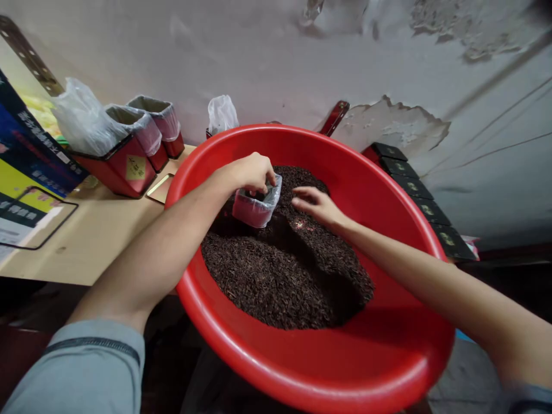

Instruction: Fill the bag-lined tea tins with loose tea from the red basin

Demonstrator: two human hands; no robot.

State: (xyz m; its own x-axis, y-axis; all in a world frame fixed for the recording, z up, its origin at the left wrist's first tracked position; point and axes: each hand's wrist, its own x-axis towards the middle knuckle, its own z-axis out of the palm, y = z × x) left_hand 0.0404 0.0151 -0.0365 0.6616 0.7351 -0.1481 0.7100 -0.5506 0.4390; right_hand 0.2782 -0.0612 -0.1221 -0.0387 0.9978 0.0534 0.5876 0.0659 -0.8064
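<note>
Under both hands, filling the middle of the view, a red basin (pixel 388 322) holds a heap of dark loose leaves (pixel 280 270), and everything the fingers deal with lies inside its rim. Beyond the basin, to the left of the fingers, a wooden counter (pixel 86 241) carries red boxes (pixel 129 167) lined with plastic bags; to the right of the fingers a row of black lids (pixel 422 201) runs along the wall.

The left hand (pixel 250 171) grips a small red box with a bag liner (pixel 256 207), fingers clenched over its upper rim. The box is tipped, its mouth facing right toward the other hand, its long axis running roughly from the left fingers down into the heap, its lower edge touching the leaves.

The right hand (pixel 317 206) lies just beside that mouth, palm down on the heap, fingers loosely spread and grasping nothing, their tips pointing left at the opening. So the box sits directly left of the right fingers, with leaves between. Both forearms reach in from the near rim, the left bent at the wrist, the right nearly straight.
</note>
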